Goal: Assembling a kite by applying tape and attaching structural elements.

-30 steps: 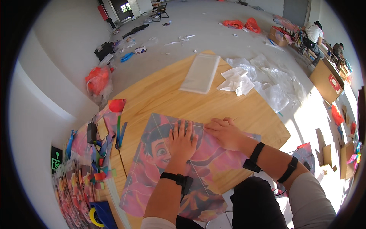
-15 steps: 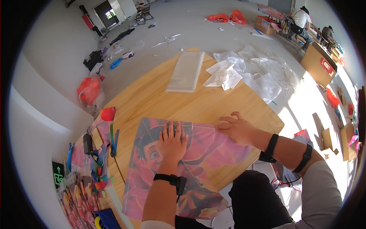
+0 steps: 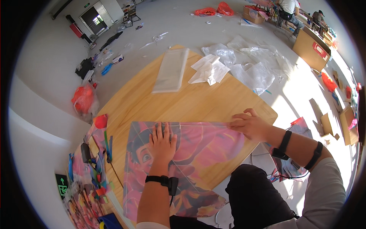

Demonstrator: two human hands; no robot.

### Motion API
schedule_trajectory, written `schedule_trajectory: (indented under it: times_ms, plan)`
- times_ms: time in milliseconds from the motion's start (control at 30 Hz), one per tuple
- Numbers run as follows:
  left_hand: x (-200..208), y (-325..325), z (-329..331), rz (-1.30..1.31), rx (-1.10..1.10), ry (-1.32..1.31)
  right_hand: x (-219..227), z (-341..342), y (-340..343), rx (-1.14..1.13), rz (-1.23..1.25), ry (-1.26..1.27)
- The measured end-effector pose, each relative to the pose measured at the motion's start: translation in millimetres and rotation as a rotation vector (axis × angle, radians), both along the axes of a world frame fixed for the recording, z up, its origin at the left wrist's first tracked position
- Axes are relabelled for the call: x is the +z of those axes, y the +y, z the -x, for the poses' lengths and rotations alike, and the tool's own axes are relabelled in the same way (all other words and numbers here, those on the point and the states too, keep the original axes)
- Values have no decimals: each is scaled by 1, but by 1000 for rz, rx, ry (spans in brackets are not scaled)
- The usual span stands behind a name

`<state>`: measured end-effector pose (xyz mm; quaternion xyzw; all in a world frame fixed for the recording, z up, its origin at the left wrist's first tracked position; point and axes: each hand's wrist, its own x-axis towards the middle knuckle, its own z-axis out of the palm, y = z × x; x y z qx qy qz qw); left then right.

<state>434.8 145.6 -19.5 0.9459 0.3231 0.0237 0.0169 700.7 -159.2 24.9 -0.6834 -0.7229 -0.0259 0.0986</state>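
Note:
A thin, limp sheet (image 3: pixel 190 152) printed in pink, grey and orange with a cartoon face lies over the near side of the wooden table (image 3: pixel 160 107). Thin pale lines run along its far edge and across it. My left hand (image 3: pixel 163 145) presses flat near the far left corner, fingers spread. At the far right corner, my right hand (image 3: pixel 248 125) has its fingers bent over the edge and closed on the sheet; its thumb is mostly hidden. The sheet's right side slants inward, baring some tabletop, and its lower part hangs past the near edge.
A stack of clear plastic sleeves (image 3: pixel 171 70) and crumpled white paper (image 3: pixel 209 69) lie at the table's far end. Scissors (image 3: pixel 109 156) and coloured scraps are at the left. Clear plastic sheeting (image 3: pixel 253 66) covers floor beyond; a cardboard box (image 3: pixel 310 49) stands far right. People sit behind it.
My right hand has slid to the right along the far edge, which now looks straighter. My left hand stays pressed in the same place on the sheet. The whole view has shifted slightly.

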Motion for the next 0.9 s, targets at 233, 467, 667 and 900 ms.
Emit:
schedule_trajectory:
  times_ms: [233, 467, 667, 900]
  plan:
    - [-4, 5, 2, -18, -13, -15, 2, -7, -27, -41, -14, -55]
    - [-4, 12, 4, 18, -24, -5, 8, 0, -35, -661, -196, 840]
    - [51, 7, -19, 183, 16, 117, -21, 11, -40, -650, -294, 806]
    - [61, -73, -121, 425, -539, -224, -25, 14, -34, -733, -405, 904]
